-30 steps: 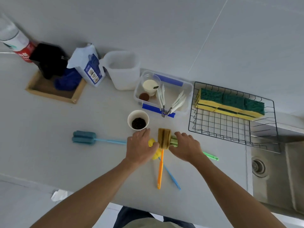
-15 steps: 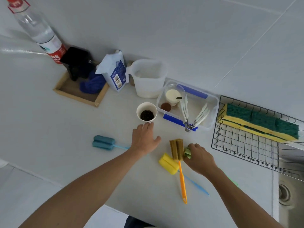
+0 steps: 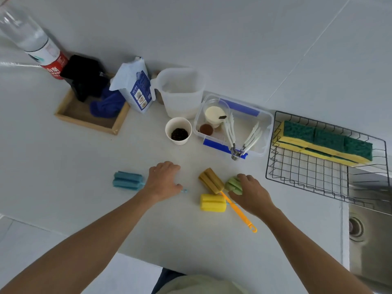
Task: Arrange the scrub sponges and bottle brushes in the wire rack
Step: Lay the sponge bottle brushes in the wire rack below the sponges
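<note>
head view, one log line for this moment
left hand: on blue brush handle | right hand: gripping green brush | sponges: in rack

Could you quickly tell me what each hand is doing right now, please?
Left hand: rests on the blue brush's handle.
Right hand: grips the green brush head.

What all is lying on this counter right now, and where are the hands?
scrub sponges: row, green on yellow, inside wire rack, right.
bottle brushes: four; blue left; brown, yellow, green centre.
paper cup: one, white, dark contents.
clear bin: one, blue clips, holds tongs.
jug: one, translucent.
bag: one, white-blue.
wooden tray: one, left.
bottle: one, far left.
sink: steel, right.
left hand: over blue handle.
right hand: on green brush.
</note>
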